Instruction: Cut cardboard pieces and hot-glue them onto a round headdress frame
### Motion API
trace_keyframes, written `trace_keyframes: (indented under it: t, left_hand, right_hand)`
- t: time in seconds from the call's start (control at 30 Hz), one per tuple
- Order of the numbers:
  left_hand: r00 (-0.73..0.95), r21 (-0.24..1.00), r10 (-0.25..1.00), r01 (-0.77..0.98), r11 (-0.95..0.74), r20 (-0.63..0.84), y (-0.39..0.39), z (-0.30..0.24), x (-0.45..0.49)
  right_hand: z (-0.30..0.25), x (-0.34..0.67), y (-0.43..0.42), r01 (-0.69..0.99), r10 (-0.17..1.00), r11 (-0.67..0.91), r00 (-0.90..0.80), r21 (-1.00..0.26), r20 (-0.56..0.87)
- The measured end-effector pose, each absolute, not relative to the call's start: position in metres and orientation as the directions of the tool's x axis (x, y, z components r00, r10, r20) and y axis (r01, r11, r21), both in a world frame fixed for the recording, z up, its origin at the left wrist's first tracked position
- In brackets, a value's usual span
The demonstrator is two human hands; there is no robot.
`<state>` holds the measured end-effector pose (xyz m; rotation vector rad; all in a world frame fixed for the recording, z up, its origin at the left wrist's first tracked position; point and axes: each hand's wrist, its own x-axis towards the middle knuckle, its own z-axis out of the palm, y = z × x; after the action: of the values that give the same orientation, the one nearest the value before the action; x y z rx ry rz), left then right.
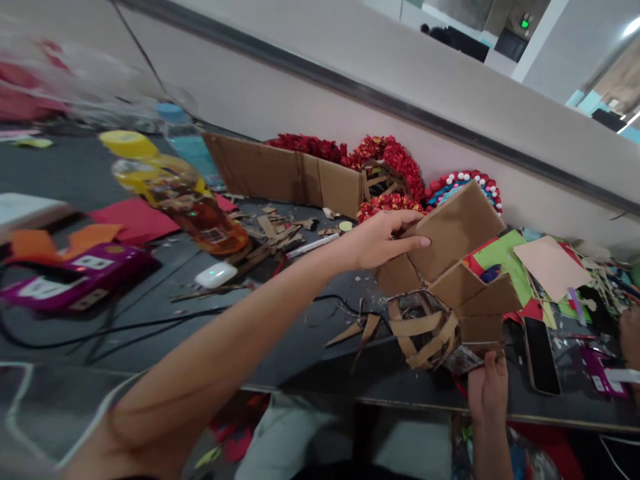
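A brown cardboard structure [475, 293] with folded flaps is held above the table's front part. A ball of woven cardboard strips [423, 333] shows on its left side. My left hand [393, 240] is closed on the edge of a flat cardboard panel [457, 230] at the top, thumb on the near face. Whether that panel is joined to the rest, I cannot tell. From below, my right hand [489, 387] grips the structure's lower edge, its fingers partly hidden. Loose cardboard scraps [367, 330] lie beside the ball.
A tea bottle [185, 193], purple glue gun [85, 273] and white earbud case [216, 275] are on the left. Behind stand a long cardboard strip [285, 173] and red wreaths [387, 160]. A phone [541, 357] and coloured paper [555, 267] lie right, near another person's hand [630, 333].
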<state>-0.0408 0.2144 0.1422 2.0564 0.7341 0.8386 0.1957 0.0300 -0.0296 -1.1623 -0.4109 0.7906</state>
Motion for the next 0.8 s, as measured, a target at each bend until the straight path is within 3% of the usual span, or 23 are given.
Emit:
trace_keyframes:
  t: [0.4, 0.8]
  left_hand:
    - [0.604, 0.882, 0.733, 0.1, -0.46, 0.313, 0.217, 0.132, -0.039]
    - [0.591, 0.847, 0.743, 0.179, -0.5, 0.314, 0.214, 0.131, -0.038]
  right_hand:
    - [-0.031, 0.197, 0.025, -0.35, 0.748, 0.19, 0.657, -0.917, -0.096]
    - [-0.031, 0.198, 0.027, -0.404, 0.747, 0.195, 0.651, -0.894, -0.132]
